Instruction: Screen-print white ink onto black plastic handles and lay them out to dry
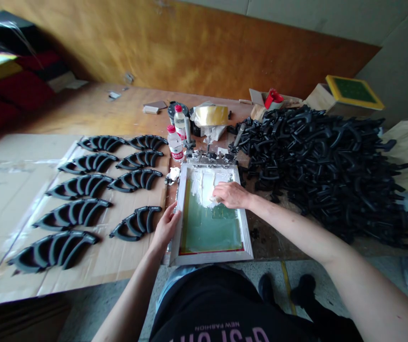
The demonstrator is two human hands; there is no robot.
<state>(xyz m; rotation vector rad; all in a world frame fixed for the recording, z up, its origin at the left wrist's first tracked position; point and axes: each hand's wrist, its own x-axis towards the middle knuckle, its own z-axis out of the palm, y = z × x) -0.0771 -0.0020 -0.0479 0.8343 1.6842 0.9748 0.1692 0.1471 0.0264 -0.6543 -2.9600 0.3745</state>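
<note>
A screen-printing frame [247,237] with a green mesh [213,230] lies flat in front of me, held at its far end by a metal hinge clamp [211,159]. Thick white ink [199,187] is smeared over the mesh's far half. My right hand [230,194] is closed on a small pale squeegee [217,199], mostly hidden by the fingers, at the near edge of the ink. At the frame's left side, my left hand [168,223] grips the rail, its fingertips partly out of sight.
Curved black plastic parts [72,213] lie in fanned rows on cardboard [125,261] at left. A big heap of similar black parts [318,161] fills the right. Behind the frame stand red-capped bottles [175,145] and a tape roll [211,115]. A yellow-edged screen [355,90] rests at back right.
</note>
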